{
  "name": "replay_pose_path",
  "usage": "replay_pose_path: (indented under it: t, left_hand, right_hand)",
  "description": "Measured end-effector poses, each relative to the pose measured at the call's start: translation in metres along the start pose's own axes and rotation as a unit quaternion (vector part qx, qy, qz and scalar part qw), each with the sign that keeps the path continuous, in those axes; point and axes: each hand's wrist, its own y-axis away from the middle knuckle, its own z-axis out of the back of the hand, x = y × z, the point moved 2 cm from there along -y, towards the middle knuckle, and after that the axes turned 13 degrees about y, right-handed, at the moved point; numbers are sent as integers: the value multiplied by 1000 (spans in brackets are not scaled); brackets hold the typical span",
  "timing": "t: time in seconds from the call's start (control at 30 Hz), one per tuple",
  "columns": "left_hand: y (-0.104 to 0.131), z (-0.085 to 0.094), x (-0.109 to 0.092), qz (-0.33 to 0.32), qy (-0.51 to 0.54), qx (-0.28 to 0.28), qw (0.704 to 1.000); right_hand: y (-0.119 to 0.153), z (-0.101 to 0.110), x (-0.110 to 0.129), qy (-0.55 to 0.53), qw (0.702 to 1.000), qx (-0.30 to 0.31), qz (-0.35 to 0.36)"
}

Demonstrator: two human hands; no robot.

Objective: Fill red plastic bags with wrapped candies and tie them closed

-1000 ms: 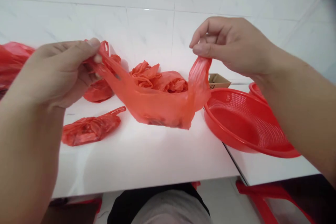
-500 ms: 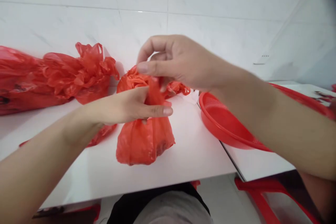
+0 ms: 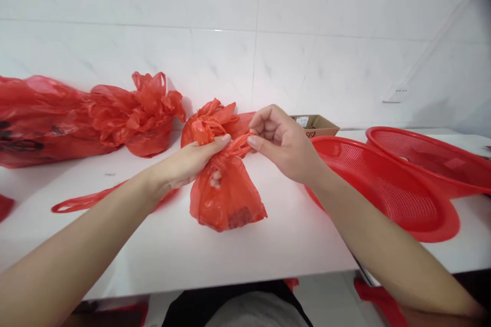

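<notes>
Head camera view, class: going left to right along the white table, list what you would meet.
Large red bag pile → crumpled red bag → left hand → small red bag → right hand → near red basket → far red basket.

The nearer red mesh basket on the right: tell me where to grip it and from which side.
Grip the red mesh basket by its broad flat rim at the near edge, coming from the front right with the right hand. It is shallow and wide with sloping mesh walls, so only the rim gives the fingers purchase. Its far side tucks under a second basket.
</notes>
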Motion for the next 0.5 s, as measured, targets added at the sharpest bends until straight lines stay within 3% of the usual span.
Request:
replay_pose_path:
  t: [0.1,0.17,0.23,0.3,0.4,0.5]
  left_hand:
    - [3,5,-2,-48,-59,62,995]
    - [7,7,-3,-53,-116,95,987]
    - [11,6,-4,-44,-174,128,975]
    - [13,4,-3,-51,-226,144,962]
    - [12,2,3,-108,-277,115,948]
    - [7,2,14,-185,-328,22,926]
  right_hand:
    - [6,-7,10,3,998,37,51]
    - [6,-14,5,12,999,0,53]
    - [2,-25,-12,-27,999,-25,-3]
    - [-1,-39,-33,-84,993,15,-82]
    - [0,-57,-59,-148,976,59,-151]
    - [7,-63,-74,-230,957,70,-162]
